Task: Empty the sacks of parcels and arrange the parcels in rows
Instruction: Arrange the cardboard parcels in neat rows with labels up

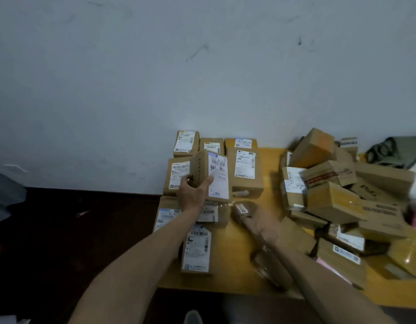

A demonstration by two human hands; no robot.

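Note:
My left hand grips a cardboard parcel with a white label and holds it upright above the arranged parcels. Labelled boxes lie in rows at the table's left: a back row against the wall, a larger box behind the held one, and flat parcels nearer me. My right hand is motion-blurred low over the table; its fingers seem to hold a small brown parcel. An unsorted heap of boxes covers the table's right side.
The yellow table stands against a pale wall. A dark green sack lies behind the heap at the far right. Dark floor lies to the left of the table. A shoe tip shows at the bottom edge.

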